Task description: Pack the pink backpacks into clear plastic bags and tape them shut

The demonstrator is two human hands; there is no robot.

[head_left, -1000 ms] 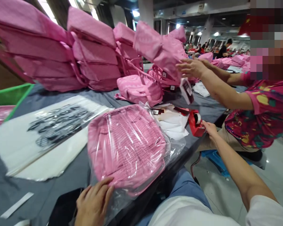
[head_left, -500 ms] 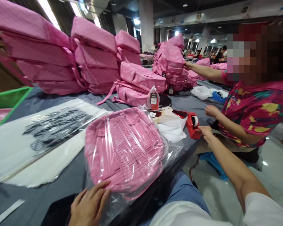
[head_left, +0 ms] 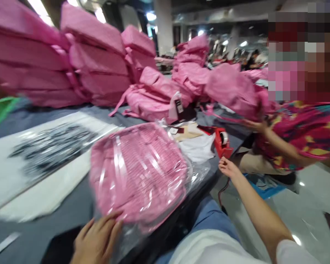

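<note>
A pink backpack (head_left: pixel 140 172) in a clear plastic bag (head_left: pixel 199 174) lies in front of me on the dark table cover. My left hand (head_left: pixel 96 238) rests its fingers on the bag's near left edge, stretched and fairly flat. Beyond the bag's right side stands a red tape dispenser (head_left: pixel 221 146) with a white roll in it. At the dispenser's near end is my right hand (head_left: pixel 228 167), its fingertips pinched together. What they hold is too small to make out.
Stacked pink backpacks (head_left: pixel 99 62) line the far side. White plastic sheets with dark print (head_left: pixel 57 146) lie left. Beside the dispenser are white papers (head_left: pixel 198 146). A dark flat object (head_left: pixel 57 245) lies near my left hand. At right, a co-worker's hand (head_left: pixel 255 125) is by a pink backpack (head_left: pixel 231 88).
My right hand has come slightly away from the dispenser, towards me, with its fingertips pinched. The co-worker has brought a pink backpack from the stack towards themselves. My left hand stays on the bag.
</note>
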